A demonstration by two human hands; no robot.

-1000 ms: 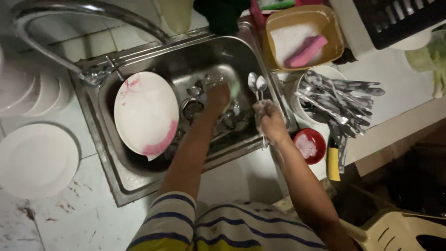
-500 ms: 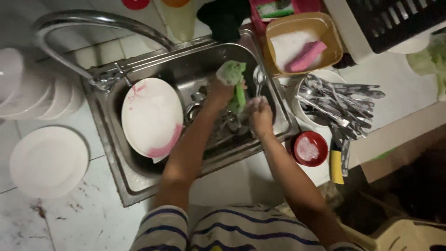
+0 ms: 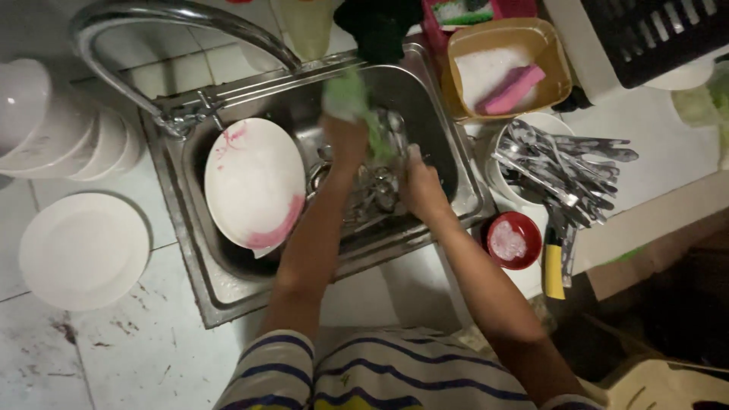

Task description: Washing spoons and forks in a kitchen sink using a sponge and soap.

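My left hand [image 3: 345, 140], closed on the green sponge [image 3: 349, 95], has lifted toward twelve o'clock off the cutlery [image 3: 391, 133] gripped upright by my right hand [image 3: 421, 186], over the sink [image 3: 197, 258], the smeared plate [image 3: 254, 182] at nine.

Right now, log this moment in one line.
left hand: holds green sponge | right hand: on cutlery in steel sink | pink-stained white plate: leaning in sink
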